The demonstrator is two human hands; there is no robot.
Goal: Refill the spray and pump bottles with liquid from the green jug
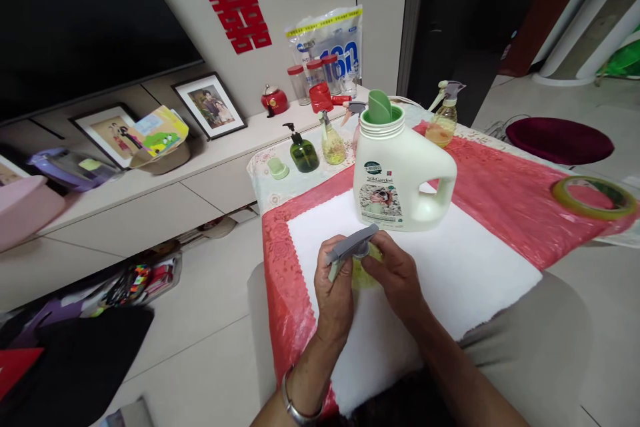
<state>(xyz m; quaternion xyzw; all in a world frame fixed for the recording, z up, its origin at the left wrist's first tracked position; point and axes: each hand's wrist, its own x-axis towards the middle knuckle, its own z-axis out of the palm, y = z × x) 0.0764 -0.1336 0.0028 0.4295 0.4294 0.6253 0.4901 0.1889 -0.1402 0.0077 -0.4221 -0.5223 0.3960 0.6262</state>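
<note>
My left hand (336, 290) is closed around the trigger side of a grey spray head (351, 245). My right hand (395, 271) grips near the collar, its thumb and fingers pressed against it. Below the spray head shows a yellowish clear spray bottle (366, 272), partly hidden by my hands, over a white cloth (480, 260). Just beyond my hands stands a large pale-green detergent jug (383, 153), upright, with a green piece (380, 107) in its open mouth.
Behind the jug are a dark green pump bottle (304, 152), a yellow spray bottle (333, 145) and a green cap (278, 168). Another spray bottle (442, 123) stands at the back right. A tape roll (595, 196) lies on red plastic sheeting (505, 173) at the right.
</note>
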